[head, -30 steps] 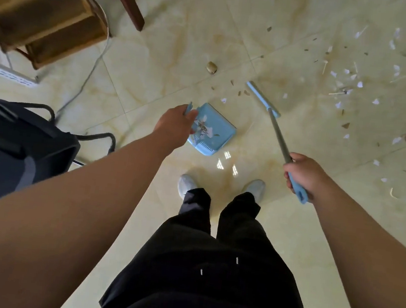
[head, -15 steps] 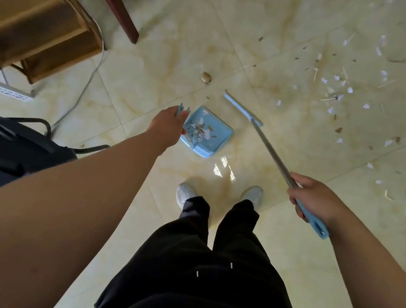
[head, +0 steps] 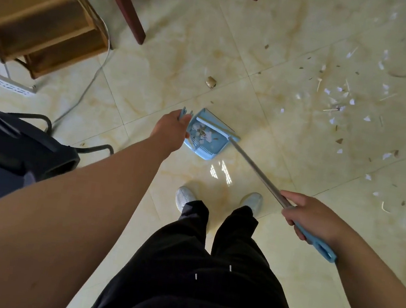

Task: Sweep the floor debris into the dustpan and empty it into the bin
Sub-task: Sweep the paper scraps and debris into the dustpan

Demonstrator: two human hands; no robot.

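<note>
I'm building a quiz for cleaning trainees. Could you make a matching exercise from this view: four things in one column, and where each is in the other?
Things:
1. dustpan
2. broom
3. paper scraps
4. wooden shelf

Places:
A. upper left of the view
B. gripped by the right hand, its head at the dustpan's mouth
C. scattered on the floor, upper right
D. held at its handle by the left hand, debris inside

Pairs: 1-D, 2-B, 3-C, 4-A
</note>
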